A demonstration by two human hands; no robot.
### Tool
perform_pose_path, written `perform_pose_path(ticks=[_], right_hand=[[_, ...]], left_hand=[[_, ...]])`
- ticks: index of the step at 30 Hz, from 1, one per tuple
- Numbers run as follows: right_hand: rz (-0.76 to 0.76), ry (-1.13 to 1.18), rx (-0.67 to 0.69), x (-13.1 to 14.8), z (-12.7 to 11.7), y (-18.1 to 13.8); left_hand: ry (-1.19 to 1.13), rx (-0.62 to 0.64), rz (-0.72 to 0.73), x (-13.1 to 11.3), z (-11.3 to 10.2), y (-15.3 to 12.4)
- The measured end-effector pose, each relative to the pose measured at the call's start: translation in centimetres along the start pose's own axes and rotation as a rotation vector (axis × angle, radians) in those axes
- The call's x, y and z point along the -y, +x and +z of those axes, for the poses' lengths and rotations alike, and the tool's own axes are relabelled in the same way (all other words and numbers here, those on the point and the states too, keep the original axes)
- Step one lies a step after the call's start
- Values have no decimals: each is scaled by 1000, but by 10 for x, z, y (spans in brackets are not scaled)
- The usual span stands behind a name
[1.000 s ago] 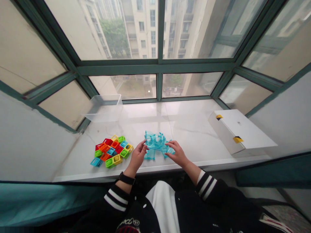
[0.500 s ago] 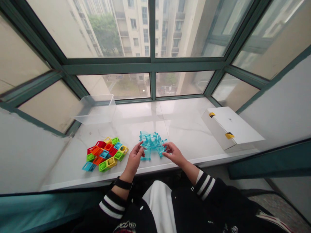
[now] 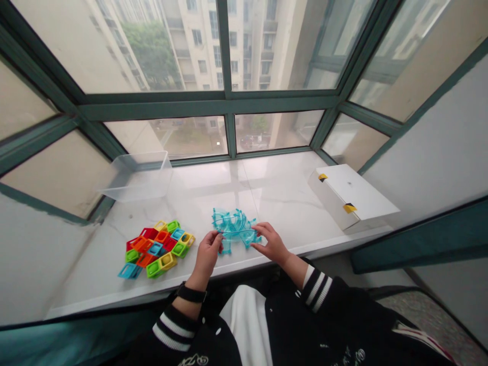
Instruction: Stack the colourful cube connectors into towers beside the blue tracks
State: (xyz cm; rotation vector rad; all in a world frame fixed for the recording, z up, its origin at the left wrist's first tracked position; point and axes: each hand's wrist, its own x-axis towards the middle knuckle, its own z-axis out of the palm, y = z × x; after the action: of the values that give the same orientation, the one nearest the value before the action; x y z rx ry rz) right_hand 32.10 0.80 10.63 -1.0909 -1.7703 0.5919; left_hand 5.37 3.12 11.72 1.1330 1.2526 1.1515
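Note:
Several translucent blue curved plastic track pieces [image 3: 237,220] lie in a cluster on the white sill, overlapping so that single pieces are hard to separate. My left hand [image 3: 208,250] pinches the left end of one blue track piece at the near side of the cluster, thumb and fingers together. At that piece's right end is my right hand [image 3: 273,245], its thumb and fingers curved about the edge. To the left of my left hand lies a pile of red, orange, yellow, green and blue hollow plastic blocks [image 3: 156,249].
A clear plastic bin [image 3: 133,193] stands at the back left by the window. At the right is a white box [image 3: 354,195] with yellow-and-black tabs. The marble-patterned windowsill [image 3: 282,188] ends at a front edge just before my body.
My left hand's fingers have closed onto the left end of the blue track piece. My right hand stays at its right end. The whole view has shifted slightly.

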Motion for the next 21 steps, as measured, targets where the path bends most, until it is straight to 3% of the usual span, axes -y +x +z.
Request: perform_pose_path(ticks=[7, 10, 12, 16, 18, 21], right_hand=[[-40, -106, 65, -8, -10, -1], [-46, -147, 73, -13, -17, -3], [-7, -160, 14, -20, -24, -5], [127, -196, -197, -47, -46, -11], [211, -248, -312, -69, -61, -15], [371, -344, -442, -107, -83, -21]], left_hand=[[-154, 15, -96, 2, -2, 4], [-47, 30, 3, 3, -11, 2], [107, 5, 141, 7, -20, -1], [413, -164, 339, 31, -46, 0], [522, -229, 369, 54, -60, 2], [620, -252, 303, 88, -78, 5]])
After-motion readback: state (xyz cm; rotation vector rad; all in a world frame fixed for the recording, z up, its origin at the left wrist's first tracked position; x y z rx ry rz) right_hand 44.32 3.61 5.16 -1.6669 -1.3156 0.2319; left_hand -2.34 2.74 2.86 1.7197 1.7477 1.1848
